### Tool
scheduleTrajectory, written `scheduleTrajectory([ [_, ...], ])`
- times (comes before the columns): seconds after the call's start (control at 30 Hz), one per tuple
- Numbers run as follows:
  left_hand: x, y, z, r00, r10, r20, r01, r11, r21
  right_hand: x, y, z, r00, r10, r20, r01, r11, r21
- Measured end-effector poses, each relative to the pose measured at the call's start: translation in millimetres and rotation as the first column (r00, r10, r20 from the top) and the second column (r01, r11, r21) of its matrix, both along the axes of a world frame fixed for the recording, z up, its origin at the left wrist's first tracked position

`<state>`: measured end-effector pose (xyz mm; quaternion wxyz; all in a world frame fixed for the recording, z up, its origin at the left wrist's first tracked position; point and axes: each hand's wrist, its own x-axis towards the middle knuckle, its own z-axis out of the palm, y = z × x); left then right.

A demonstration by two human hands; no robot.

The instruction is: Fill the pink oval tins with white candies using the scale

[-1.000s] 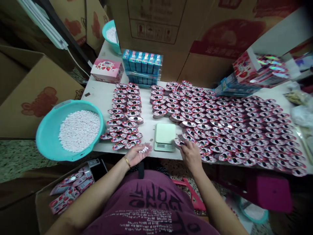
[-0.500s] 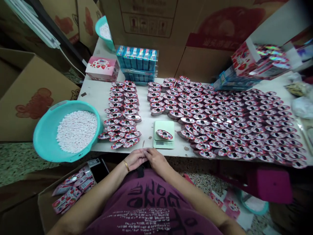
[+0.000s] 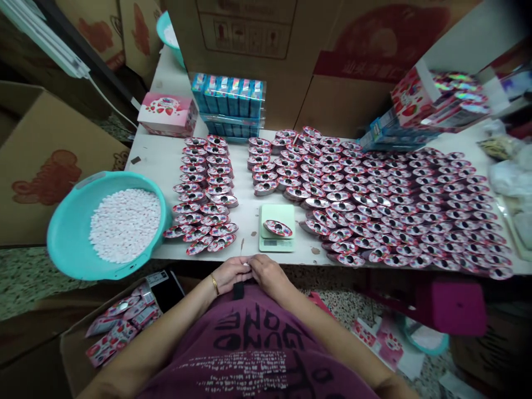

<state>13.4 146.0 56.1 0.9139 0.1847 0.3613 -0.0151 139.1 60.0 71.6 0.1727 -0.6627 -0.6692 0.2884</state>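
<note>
My left hand (image 3: 231, 275), with a gold bracelet at its wrist, is closed at the table's front edge. Against it my right hand (image 3: 267, 274) is also closed, fingertips meeting. A tiny white bit shows between the fingers, too small to name. Just beyond them a pale green scale (image 3: 277, 213) bears one small oval-topped carton (image 3: 278, 228), red and white with a dark hole in its top. Rows of like cartons (image 3: 216, 208) stand to the left, and a much larger group (image 3: 386, 213) fills the right.
A turquoise basin (image 3: 62, 233) of small white pieces (image 3: 124, 224) stands at the left. Behind the rows are a pink strawberry box (image 3: 167, 113), blue packs (image 3: 228, 105) and a large cardboard carton (image 3: 332, 105). An open box (image 3: 78, 343) of packets lies below left; a magenta stool (image 3: 457, 307) below right.
The view has shifted slightly. My hands stay together at the table edge, with the fingers a little changed and a small white bit now showing between them. The carton still lies on the scale.
</note>
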Motion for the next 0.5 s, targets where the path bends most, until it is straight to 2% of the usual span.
scheduleTrajectory([
  [0.3,17.8,7.1,-6.3,1.000,-0.012,-0.009,0.012,1.000,0.010,7.4,2.1,10.8,0.992,-0.021,0.123,0.023,1.000,-0.019],
  [0.4,19.4,8.1,-7.1,0.999,0.039,0.028,-0.038,0.999,-0.034,14.6,3.4,16.5,0.998,0.003,0.064,-0.006,0.999,0.054],
  [0.5,22.9,12.4,-3.0,0.992,0.122,0.013,-0.120,0.988,-0.097,35.6,12.2,15.1,0.993,-0.081,0.089,0.065,0.984,0.166],
])
